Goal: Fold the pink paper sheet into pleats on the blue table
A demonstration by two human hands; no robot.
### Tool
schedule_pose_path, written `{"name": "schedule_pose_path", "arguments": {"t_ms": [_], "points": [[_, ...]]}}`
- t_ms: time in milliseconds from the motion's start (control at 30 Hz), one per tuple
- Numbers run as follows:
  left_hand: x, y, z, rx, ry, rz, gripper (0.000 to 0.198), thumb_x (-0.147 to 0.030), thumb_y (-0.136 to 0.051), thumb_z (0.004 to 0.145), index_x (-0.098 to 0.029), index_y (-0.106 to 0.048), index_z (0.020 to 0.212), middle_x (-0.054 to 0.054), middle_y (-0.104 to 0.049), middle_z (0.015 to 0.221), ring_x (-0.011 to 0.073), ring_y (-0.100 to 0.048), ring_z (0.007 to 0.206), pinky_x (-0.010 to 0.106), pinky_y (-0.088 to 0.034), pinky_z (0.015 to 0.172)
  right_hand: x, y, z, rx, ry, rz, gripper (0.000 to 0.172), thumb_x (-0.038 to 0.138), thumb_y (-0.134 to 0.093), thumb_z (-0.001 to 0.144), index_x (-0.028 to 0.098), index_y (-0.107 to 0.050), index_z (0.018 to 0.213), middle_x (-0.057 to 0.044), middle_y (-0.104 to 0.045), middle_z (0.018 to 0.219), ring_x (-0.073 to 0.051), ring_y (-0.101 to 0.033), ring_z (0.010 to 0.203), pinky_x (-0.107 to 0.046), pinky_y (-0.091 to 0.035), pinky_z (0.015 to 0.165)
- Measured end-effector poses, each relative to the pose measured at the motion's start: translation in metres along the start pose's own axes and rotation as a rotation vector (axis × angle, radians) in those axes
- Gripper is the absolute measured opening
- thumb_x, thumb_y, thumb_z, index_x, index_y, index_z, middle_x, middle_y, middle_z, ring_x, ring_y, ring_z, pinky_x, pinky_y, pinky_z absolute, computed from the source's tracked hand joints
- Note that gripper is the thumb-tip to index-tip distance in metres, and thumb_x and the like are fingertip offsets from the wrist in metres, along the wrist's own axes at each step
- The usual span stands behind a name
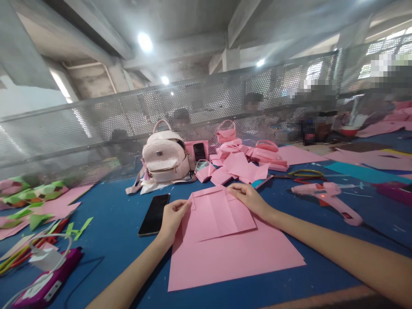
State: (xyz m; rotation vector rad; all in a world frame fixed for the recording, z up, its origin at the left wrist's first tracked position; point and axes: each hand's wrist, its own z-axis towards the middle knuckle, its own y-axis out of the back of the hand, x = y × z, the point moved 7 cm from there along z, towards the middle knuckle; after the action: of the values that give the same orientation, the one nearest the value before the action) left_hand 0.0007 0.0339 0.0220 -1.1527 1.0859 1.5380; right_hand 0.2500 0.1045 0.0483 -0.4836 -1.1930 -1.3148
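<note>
A creased, partly folded pink paper sheet (215,214) lies over a larger pink sheet (231,262) on the blue table. My left hand (175,219) has its fingers closed at the upper left edge of the folded sheet. At the opposite upper corner, my right hand (247,199) pinches the sheet's edge between thumb and fingers. Several crease lines run down the folded sheet. A black smartphone (154,214) lies beside my left hand. To the right of my right forearm rests a pink hot glue gun (331,197) with a small light glowing on it.
A pale backpack (167,156) stands at the back, next to folded pink paper pieces (238,165) and small paper bags (226,133). Scissors (305,174) lie right. A purple power strip (48,279) with cables sits front left, near green-and-pink paper pieces (41,191). Mesh panels (209,103) close off the back.
</note>
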Motion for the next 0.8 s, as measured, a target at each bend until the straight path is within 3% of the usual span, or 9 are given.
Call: {"name": "schedule_pose_path", "arguments": {"t_ms": [367, 567, 800], "points": [[-0.013, 0.007, -0.003, -0.13, -0.042, -0.056, 0.031, -0.044, -0.078, 0.071, -0.015, -0.076, 0.08, 0.003, -0.074, 0.078, 0.0178, -0.066, 0.075, 0.025, -0.048, 0.067, -0.012, -0.01, -0.003, 0.083, -0.047, 0.028, 0.04, 0.054, -0.065, 0.079, 0.015, -0.065, 0.091, -0.003, -0.065, 0.078, -0.019, -0.059, 0.071, -0.029, -0.044, 0.064], [-0.008, -0.002, -0.003, -0.016, -0.009, -0.077, 0.036, -0.046, -0.074, 0.075, -0.015, -0.075, 0.093, 0.007, -0.076, 0.085, 0.0197, -0.067, 0.074, 0.025, -0.05, 0.065, -0.011, -0.011, -0.003, 0.105, -0.042, 0.009, 0.038, 0.053, -0.064, 0.081, 0.016, -0.064, 0.088, 0.0, -0.061, 0.071, -0.017, -0.055, 0.065, -0.027, -0.04, 0.059], [-0.006, -0.017, -0.005, 0.125, 0.0, -0.032, 0.044, -0.043, -0.076, 0.073, -0.014, -0.071, 0.106, 0.004, -0.073, 0.071, 0.0178, -0.064, 0.06, 0.023, -0.046, 0.052, 0.002, -0.015, -0.006, 0.135, -0.005, -0.05, 0.036, 0.052, -0.054, 0.087, 0.017, -0.061, 0.084, 0.001, -0.054, 0.072, -0.014, -0.047, 0.063, -0.026, -0.035, 0.058]]}}
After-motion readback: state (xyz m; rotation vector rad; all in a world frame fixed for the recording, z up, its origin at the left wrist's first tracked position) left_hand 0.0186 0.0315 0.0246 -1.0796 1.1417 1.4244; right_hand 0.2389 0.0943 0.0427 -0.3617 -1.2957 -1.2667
